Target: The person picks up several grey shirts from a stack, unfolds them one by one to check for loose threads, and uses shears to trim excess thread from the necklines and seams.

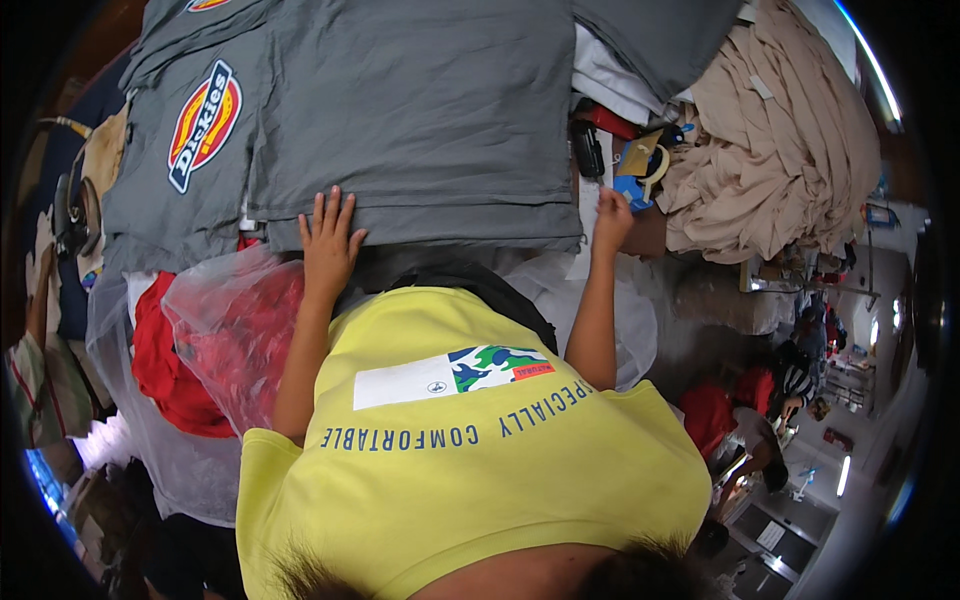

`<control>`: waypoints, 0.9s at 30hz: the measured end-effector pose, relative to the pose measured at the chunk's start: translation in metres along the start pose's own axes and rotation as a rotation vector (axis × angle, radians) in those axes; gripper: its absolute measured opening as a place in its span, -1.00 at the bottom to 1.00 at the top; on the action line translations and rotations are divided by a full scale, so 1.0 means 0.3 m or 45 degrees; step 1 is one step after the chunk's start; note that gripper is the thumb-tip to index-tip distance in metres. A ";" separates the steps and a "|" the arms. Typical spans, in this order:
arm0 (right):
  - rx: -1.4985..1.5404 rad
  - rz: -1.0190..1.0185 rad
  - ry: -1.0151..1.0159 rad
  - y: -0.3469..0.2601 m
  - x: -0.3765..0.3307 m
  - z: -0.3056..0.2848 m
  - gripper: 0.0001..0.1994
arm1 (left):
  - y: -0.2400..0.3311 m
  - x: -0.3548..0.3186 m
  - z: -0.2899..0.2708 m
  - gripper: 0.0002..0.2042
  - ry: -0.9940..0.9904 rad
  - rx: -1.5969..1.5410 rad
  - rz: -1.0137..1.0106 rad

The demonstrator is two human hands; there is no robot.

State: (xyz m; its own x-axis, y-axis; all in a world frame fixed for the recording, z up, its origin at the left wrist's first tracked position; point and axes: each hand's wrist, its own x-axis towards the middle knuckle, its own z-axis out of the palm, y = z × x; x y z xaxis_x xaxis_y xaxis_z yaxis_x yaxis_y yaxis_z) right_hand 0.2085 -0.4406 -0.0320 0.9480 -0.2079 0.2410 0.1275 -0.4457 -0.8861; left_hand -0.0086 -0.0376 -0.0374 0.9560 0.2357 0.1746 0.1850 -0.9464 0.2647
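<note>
The left hand (330,240) lies palm down left of the frame's centre, on the lower edge of the grey cloth (415,130) — its fingers are spread and point toward the top of the frame, with the thumb angled out to the right. Its forearm rises almost straight, leaning slightly right, from the left sleeve of the yellow shirt (480,500).

The right hand (612,222) is well apart from the left, right of centre, just beyond the cloth's right edge. Its fingers are bent and raised near the lower end of a black object (588,150); whether they grip anything I cannot tell. That forearm runs steeply upward too.

The grey cloth fills the upper left and upper centre, with a red, yellow and dark blue emblem (206,125) at its left part. Above and right of the right hand sits a pale tape roll (661,168) — beyond it, a beige fabric heap (780,140) fills the upper right. At lower left, red cloth (178,370) shows beside clear plastic (235,310).
</note>
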 end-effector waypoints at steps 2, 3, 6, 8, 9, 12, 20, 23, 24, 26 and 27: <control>-0.104 -0.063 -0.399 -0.085 -0.015 0.111 -0.77 | 0.010 -0.006 -0.003 -0.50 0.011 0.027 0.001; -0.083 -0.089 -0.574 -0.149 -0.036 0.183 -0.76 | 0.012 -0.009 -0.009 -0.51 0.017 0.004 -0.015; -0.234 -0.184 -1.125 -0.402 -0.124 0.375 -0.67 | 0.004 -0.015 -0.007 -0.53 0.011 -0.034 -0.023; -0.156 -0.382 -1.360 -0.467 -0.185 0.496 -0.60 | 0.001 -0.015 -0.002 -0.55 0.032 -0.067 -0.004; -0.161 -0.396 -1.430 -0.497 -0.214 0.557 -0.60 | -0.001 -0.014 0.002 -0.56 0.039 -0.080 -0.002; -0.174 -0.516 -1.531 -0.551 -0.297 0.713 -0.65 | 0.001 -0.014 0.001 -0.57 0.052 -0.111 -0.008; -0.380 -0.714 -1.423 -0.577 -0.413 0.875 -0.77 | -0.001 -0.020 -0.005 -0.57 0.067 -0.172 -0.038; -0.637 -0.751 -1.341 -0.587 -0.438 0.888 -0.71 | 0.000 -0.018 -0.005 -0.57 0.068 -0.168 -0.035; -0.719 -0.805 -1.283 -0.589 -0.445 0.892 -0.69 | 0.001 -0.017 -0.004 -0.57 0.068 -0.166 -0.030; -0.841 -0.825 -1.220 -0.604 -0.433 0.883 -0.65 | 0.002 -0.017 -0.008 -0.57 0.061 -0.166 -0.039; -0.885 -0.791 -1.214 -0.611 -0.411 0.875 -0.62 | 0.003 -0.017 -0.010 -0.57 0.057 -0.167 -0.039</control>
State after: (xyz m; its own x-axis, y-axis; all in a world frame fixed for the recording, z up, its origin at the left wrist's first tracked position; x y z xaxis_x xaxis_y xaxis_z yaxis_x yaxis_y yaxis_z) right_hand 0.1450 -0.1047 -0.0034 0.6554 0.7494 -0.0936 0.7058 -0.6519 -0.2772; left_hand -0.0140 -0.0391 -0.0353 0.9387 0.2766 0.2059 0.1800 -0.9023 0.3918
